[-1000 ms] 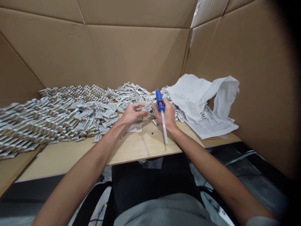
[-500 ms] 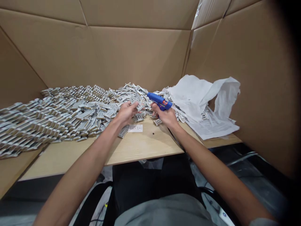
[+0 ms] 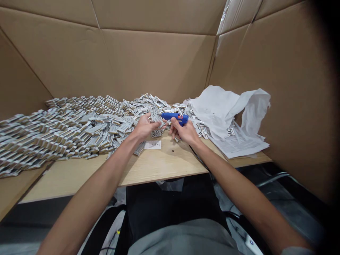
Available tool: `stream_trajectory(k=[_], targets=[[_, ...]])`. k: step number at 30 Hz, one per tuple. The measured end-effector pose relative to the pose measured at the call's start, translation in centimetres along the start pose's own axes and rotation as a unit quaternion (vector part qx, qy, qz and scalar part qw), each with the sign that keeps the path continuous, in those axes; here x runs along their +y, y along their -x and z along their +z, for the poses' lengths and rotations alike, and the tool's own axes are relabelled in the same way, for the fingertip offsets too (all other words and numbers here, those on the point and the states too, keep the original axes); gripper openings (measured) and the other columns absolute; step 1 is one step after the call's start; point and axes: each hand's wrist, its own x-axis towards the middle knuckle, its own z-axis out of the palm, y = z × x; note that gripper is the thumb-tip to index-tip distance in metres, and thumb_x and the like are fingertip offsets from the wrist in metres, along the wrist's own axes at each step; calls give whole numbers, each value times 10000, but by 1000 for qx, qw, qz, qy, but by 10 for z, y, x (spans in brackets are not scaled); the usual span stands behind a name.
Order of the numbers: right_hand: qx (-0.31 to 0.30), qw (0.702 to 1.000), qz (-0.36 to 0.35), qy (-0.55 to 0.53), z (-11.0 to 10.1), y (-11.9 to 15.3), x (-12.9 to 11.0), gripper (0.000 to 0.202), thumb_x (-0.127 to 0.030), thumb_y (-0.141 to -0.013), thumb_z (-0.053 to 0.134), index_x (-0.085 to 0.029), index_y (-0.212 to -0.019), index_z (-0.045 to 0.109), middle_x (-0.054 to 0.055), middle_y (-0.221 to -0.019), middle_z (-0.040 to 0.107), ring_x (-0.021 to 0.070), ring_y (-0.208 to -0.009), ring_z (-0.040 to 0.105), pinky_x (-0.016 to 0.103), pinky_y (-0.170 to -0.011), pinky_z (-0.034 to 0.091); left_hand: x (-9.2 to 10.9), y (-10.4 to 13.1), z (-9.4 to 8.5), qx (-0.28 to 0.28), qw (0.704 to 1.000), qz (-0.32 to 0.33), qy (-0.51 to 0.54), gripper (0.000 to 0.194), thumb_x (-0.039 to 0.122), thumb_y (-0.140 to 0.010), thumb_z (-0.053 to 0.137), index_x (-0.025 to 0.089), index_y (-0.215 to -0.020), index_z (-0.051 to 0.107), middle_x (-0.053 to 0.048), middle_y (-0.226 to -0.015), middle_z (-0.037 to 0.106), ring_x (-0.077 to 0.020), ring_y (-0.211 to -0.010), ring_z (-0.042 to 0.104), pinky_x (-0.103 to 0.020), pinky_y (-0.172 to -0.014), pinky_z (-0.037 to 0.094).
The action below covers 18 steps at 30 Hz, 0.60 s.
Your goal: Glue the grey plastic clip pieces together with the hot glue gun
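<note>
My right hand (image 3: 185,131) is wrapped round a blue hot glue gun (image 3: 171,116), its nozzle pointing left. A dark cord runs from below that hand over the table edge. My left hand (image 3: 145,126) pinches a small grey-and-white flat piece (image 3: 156,119) between thumb and fingers. The glue gun's tip is close to this piece; whether they touch I cannot tell. Behind and left of my hands lies a heap of similar flat pieces (image 3: 106,129), many of them in stacked rows at the far left.
A wooden tabletop (image 3: 164,164) runs along the front. On it are a small white printed card (image 3: 153,145) and a tiny dark bit (image 3: 173,151). Crumpled white sheeting (image 3: 215,106) and printed papers (image 3: 239,145) lie at right. Cardboard walls (image 3: 159,63) rise behind and beside.
The glue gun has moved left and slightly down, turning more level, so its nozzle is now at the piece. My left hand has turned the piece slightly.
</note>
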Motion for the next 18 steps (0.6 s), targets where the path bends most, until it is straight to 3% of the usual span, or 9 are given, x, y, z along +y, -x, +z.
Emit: stream_trajectory(k=[18], targets=[[-8,999,10,44,-1,1,-2,684,-833,-881,543,-207,-620,631,51,-561,661,138,-426,579,273,-416,403,11,9,10,0,1000,11,-21,359,87,-717,812,165,-1002,608,-54,-931,762,-193,-804,736,-401,-870,604]])
